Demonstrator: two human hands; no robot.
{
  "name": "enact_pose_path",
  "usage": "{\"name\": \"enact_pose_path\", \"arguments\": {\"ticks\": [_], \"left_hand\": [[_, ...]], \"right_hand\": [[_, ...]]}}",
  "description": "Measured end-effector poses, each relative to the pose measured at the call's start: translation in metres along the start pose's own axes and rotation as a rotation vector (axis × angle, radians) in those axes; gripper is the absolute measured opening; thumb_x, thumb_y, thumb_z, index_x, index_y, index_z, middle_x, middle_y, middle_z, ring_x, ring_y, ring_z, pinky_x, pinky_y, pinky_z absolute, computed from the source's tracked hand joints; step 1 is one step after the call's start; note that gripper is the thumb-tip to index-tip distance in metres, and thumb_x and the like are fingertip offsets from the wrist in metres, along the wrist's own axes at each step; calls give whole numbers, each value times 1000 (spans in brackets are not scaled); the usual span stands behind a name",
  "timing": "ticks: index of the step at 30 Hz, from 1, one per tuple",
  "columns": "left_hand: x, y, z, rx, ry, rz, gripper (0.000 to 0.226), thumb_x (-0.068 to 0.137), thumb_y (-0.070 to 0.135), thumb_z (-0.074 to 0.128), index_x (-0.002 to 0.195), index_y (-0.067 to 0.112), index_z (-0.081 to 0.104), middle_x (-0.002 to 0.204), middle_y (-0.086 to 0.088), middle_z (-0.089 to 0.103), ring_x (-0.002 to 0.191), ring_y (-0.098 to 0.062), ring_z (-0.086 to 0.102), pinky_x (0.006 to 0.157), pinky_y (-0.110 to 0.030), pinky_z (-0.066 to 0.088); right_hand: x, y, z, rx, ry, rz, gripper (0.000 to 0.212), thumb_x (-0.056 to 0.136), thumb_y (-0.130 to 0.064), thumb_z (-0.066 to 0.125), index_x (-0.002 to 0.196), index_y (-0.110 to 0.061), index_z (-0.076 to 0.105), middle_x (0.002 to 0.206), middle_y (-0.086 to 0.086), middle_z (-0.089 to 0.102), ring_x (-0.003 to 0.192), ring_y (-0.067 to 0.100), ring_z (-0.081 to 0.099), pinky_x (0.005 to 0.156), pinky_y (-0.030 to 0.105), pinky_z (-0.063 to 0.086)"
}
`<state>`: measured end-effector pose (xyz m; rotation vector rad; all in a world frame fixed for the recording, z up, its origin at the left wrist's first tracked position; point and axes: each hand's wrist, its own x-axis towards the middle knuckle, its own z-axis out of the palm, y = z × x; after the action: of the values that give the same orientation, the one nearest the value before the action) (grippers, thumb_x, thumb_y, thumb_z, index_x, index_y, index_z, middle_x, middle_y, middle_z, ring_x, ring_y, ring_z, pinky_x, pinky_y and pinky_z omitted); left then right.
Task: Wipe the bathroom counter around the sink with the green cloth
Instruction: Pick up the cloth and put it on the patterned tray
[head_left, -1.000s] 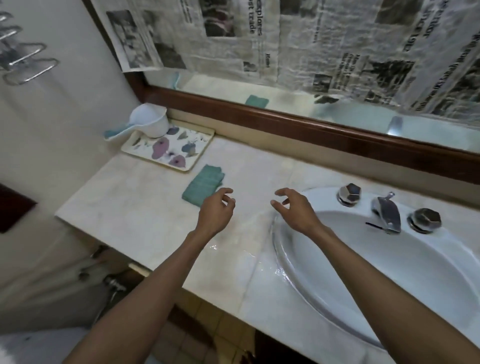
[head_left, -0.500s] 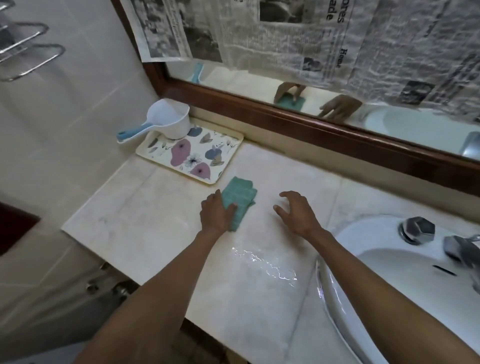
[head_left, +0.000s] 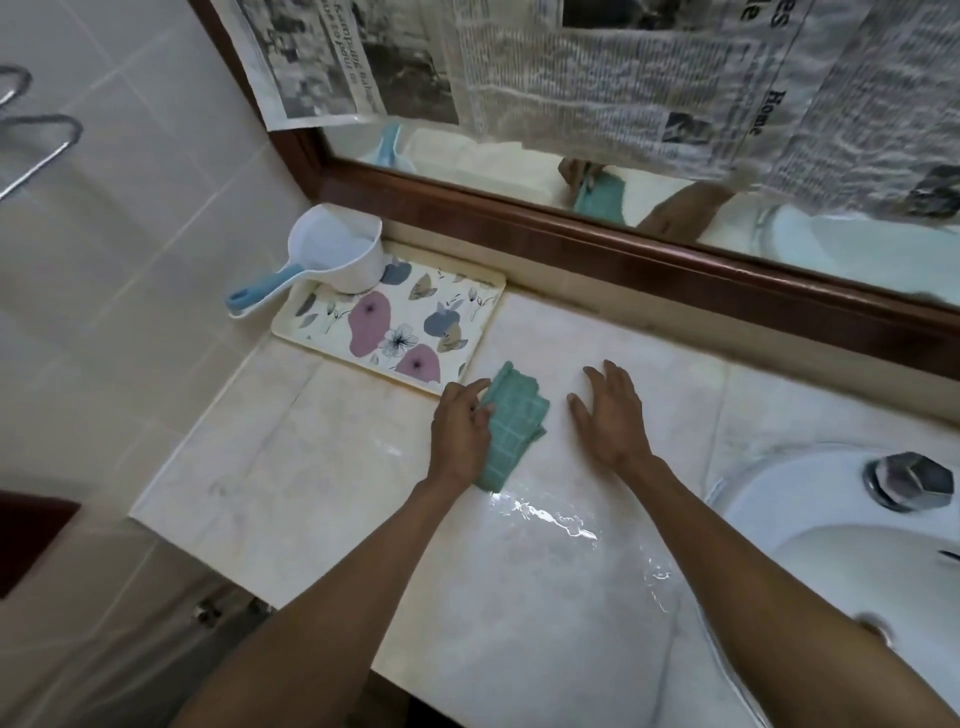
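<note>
The green cloth (head_left: 511, 426), folded and checked, lies on the pale marble counter (head_left: 311, 467) just right of the floral tray. My left hand (head_left: 460, 434) rests on the cloth's left side, fingers curled over its edge and gripping it. To the cloth's right, my right hand (head_left: 613, 418) lies flat on the counter with its fingers spread, holding nothing. A streak of water (head_left: 550, 514) glistens on the counter just in front of the cloth. The white sink (head_left: 810, 525) fills the lower right.
A floral tray (head_left: 395, 327) stands at the back left with a white scoop (head_left: 337, 254), blue-handled, on its corner. A chrome tap knob (head_left: 909, 480) sits on the sink rim. The wood-framed mirror (head_left: 597, 244) runs along the back, newspaper taped over it. Metal hangers (head_left: 36, 150) hang on the left wall.
My left hand reached forward and closed on the cloth, which is now bunched and tilted. My right hand moved from the sink rim to lie flat on the counter. The view shifted left.
</note>
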<state>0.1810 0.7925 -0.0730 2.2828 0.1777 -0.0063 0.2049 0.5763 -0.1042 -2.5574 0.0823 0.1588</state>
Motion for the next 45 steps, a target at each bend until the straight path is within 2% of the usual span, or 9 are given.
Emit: {"name": "enact_pose_path", "arguments": {"ticks": [6, 11, 18, 24, 30, 34, 37, 41, 45], "left_hand": [[71, 5, -40, -184, -41, 102, 32, 96, 11, 64, 127, 15, 67, 94, -3, 55, 78, -5, 53, 73, -7, 43], [133, -18, -63, -343, -86, -9, 31, 96, 15, 65, 127, 13, 67, 92, 2, 60, 83, -12, 61, 81, -21, 52], [163, -54, -59, -180, -133, -8, 29, 93, 6, 66, 122, 7, 67, 81, 0, 55, 72, -12, 52, 69, -21, 43], [167, -67, -55, -84, -90, 62, 34, 92, 5, 66, 126, 11, 65, 91, -8, 55, 82, -18, 53, 82, -30, 47], [161, -63, -52, 103, -33, 33, 36, 97, 10, 59, 132, 8, 56, 113, -18, 55, 100, -32, 56, 80, -32, 40], [153, -62, -47, 462, -45, 275, 49, 98, 34, 55, 142, 13, 48, 140, -18, 48, 126, -38, 45, 99, -48, 41], [148, -65, -37, 536, -206, 442, 53, 103, 36, 38, 151, 12, 39, 160, -15, 33, 145, -37, 32, 114, -52, 31], [141, -74, -30, 578, -366, 405, 68, 102, 53, 7, 160, 20, 18, 168, -4, 14, 155, -27, 11, 124, -52, 10], [142, -73, -33, 636, -427, 382, 74, 99, 61, 5, 161, 21, 12, 169, -4, 7, 156, -27, 6, 122, -54, 5]], "right_hand": [[25, -25, 14, -37, 48, 66, 55, 102, -39, 42, 149, -10, 35, 160, 18, 21, 149, 34, 15, 120, 42, 15], [44, -52, 39, -103, 74, 95, 58, 102, -43, 38, 151, -12, 31, 162, 17, 16, 149, 33, 13, 120, 45, 14], [42, -54, 64, -191, 141, 133, 59, 103, -47, 29, 155, -20, 22, 165, 8, 7, 152, 25, 5, 123, 45, 8], [42, -53, 67, -166, 135, 150, 60, 102, -53, 23, 156, -26, 15, 166, 0, -1, 152, 17, -4, 123, 42, 2], [42, -52, 65, -159, 108, 157, 61, 102, -53, 22, 156, -27, 13, 166, 0, -3, 152, 16, -6, 123, 41, -1], [45, -54, 65, -167, 80, 159, 62, 102, -53, 22, 156, -26, 12, 166, 1, -4, 152, 17, -6, 123, 41, 0], [45, -54, 61, -181, 42, 154, 64, 102, -53, 24, 157, -25, 10, 166, 3, -5, 152, 19, -7, 123, 42, 0], [46, -53, 47, -185, -58, 161, 65, 102, -52, 29, 157, -22, 13, 166, 6, -4, 153, 23, -2, 122, 42, 3], [44, -60, 24, -211, -162, 174, 62, 102, -51, 29, 155, -19, 21, 165, 9, 4, 152, 26, 6, 120, 44, 17]]}}
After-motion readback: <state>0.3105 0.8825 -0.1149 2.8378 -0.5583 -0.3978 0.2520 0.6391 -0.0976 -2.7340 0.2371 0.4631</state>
